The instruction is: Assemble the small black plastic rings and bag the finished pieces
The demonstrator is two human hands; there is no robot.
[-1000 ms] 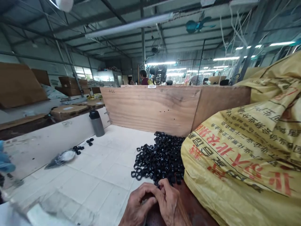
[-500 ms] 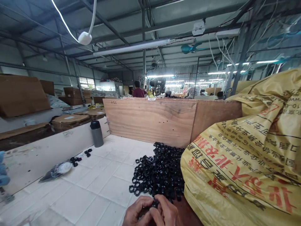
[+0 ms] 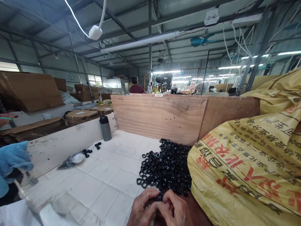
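At the bottom centre of the head view, my left hand (image 3: 144,205) and my right hand (image 3: 176,207) meet, fingers bent and pinched together. Between the fingertips is a small black plastic ring (image 3: 160,197), mostly covered by the fingers. Just beyond my hands spreads a heap of black plastic rings (image 3: 168,166) on the white tabletop (image 3: 101,191). A few of them lie loose at the heap's left edge.
A large yellow printed sack (image 3: 237,169) bulges along the right side. A wooden board (image 3: 157,116) closes the table's back. On the left stand a grey bottle (image 3: 105,129), a plastic bag (image 3: 70,160) and a blue cloth (image 3: 15,158). A person (image 3: 136,86) is farther back.
The view has turned left, so most things sit farther right and more of the blue cloth shows. My hands stay together at the heap's near edge, with the fingertips slightly farther apart.
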